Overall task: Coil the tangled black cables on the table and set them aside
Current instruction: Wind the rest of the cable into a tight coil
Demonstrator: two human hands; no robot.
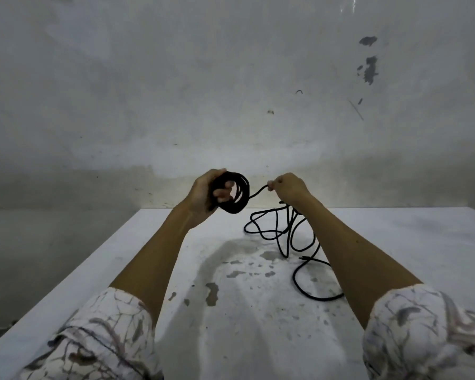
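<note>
My left hand [203,193] grips a round coil of black cable [237,204], held up above the far part of the table, fingers curled through its middle. A short strand runs from the coil to my right hand [287,187], which pinches it between thumb and fingers. Below my right hand the loose, tangled rest of the black cable [283,231] hangs down and lies in loops on the white table [231,311], one loop reaching toward my right forearm.
The table top is white with grey worn patches and stains. Its far edge [368,208] meets a stained grey-white wall [231,91]. The left edge [66,283] runs diagonally toward me. My patterned sleeves fill the bottom corners.
</note>
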